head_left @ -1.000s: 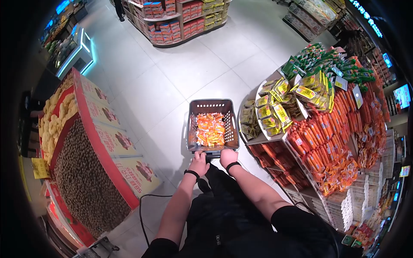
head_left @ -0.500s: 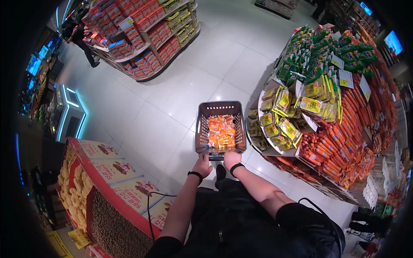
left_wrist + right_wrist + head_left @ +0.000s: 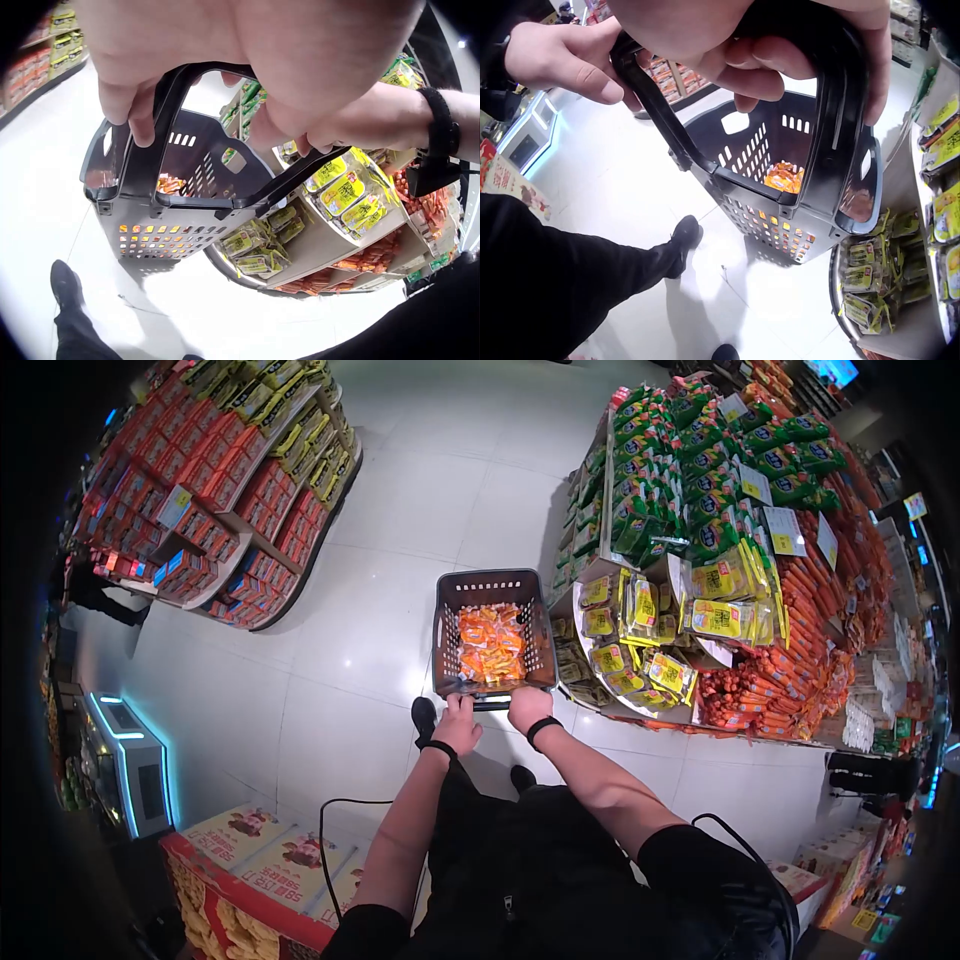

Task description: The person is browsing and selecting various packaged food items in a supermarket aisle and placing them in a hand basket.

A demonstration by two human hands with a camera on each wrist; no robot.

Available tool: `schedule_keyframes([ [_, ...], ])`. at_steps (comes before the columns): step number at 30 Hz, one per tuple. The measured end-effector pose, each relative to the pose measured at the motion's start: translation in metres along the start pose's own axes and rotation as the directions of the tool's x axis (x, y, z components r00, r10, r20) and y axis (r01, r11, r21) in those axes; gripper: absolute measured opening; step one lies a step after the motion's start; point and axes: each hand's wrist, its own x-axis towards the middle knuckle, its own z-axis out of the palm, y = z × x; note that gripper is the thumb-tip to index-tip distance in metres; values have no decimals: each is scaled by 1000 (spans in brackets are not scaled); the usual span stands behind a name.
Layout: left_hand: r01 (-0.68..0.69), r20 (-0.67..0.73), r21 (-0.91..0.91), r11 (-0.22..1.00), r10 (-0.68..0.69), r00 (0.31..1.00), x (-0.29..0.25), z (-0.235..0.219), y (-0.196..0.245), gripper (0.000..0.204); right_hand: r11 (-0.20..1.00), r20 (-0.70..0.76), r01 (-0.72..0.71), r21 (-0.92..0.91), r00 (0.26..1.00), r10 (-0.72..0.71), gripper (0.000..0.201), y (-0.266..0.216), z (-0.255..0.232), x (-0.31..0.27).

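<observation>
A dark shopping basket [image 3: 445,645] with slotted walls hangs in front of my body. Orange-wrapped snack packets [image 3: 490,638] lie heaped inside it. My left hand [image 3: 458,728] grips the left part of the black handle [image 3: 491,706], fingers curled over the bar in the left wrist view. On the right part, my right hand [image 3: 530,710] holds the same handle, its fingers wrapped round it in the right wrist view. Both wrists carry black bands. The floor shows below the basket in both wrist views.
Close on the right stands a rounded display with yellow packs [image 3: 668,675], green bags [image 3: 710,495] and orange packets [image 3: 770,685]. Shelves of red boxes [image 3: 205,470] rise at the far left. A red-edged bin [image 3: 300,920] is at the lower left. Pale tiled floor [image 3: 400,530] runs between.
The view has turned and moved forward: the red-box shelves slid left, and the left bin dropped toward the bottom edge. Both hands keep hold of the basket handle.
</observation>
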Motion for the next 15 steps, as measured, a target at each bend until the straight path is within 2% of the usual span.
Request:
schedule_keyframes([
  [1,-15,69,10,1000,14,997,18,-15,-10,71,999,-1,-31,13,1000,31,19,-8,-3,17],
  [4,-89,138,27,996,85,987,63,-58,-24,71,996,-128,-85,30,988,88,19,-19,-10,55],
  [5,-88,193,-6,996,87,977,78,-74,-28,70,987,-87,-97,126,990,108,22,-20,-13,66],
  [6,-58,242,-63,996,72,968,89,-93,-31,68,986,-157,-116,123,978,135,25,-33,-34,63],
  [8,-37,173,-158,987,65,983,121,-102,-61,67,980,-275,-155,129,944,185,33,-64,-79,52],
  [9,-40,117,-177,983,61,991,130,-118,-73,70,974,-302,-123,193,936,178,43,-70,-86,48],
  [10,-61,40,-187,980,70,997,136,-128,-92,75,977,-470,-54,208,870,148,43,-81,-99,36],
  [12,-26,-22,-196,980,22,1000,149,-143,-138,76,913,-533,85,400,832,156,43,-83,-115,15],
  [13,46,24,-189,981,-42,999,153,-149,-165,71,885,-442,21,465,872,212,44,-82,-117,-3],
  [14,116,70,-175,978,-106,992,153,-156,-193,66,807,-296,-52,588,915,274,39,-73,-103,-13],
  [15,256,201,-173,951,-221,954,151,-171,-212,60,780,-180,-106,617,946,271,34,-52,-82,-19],
])
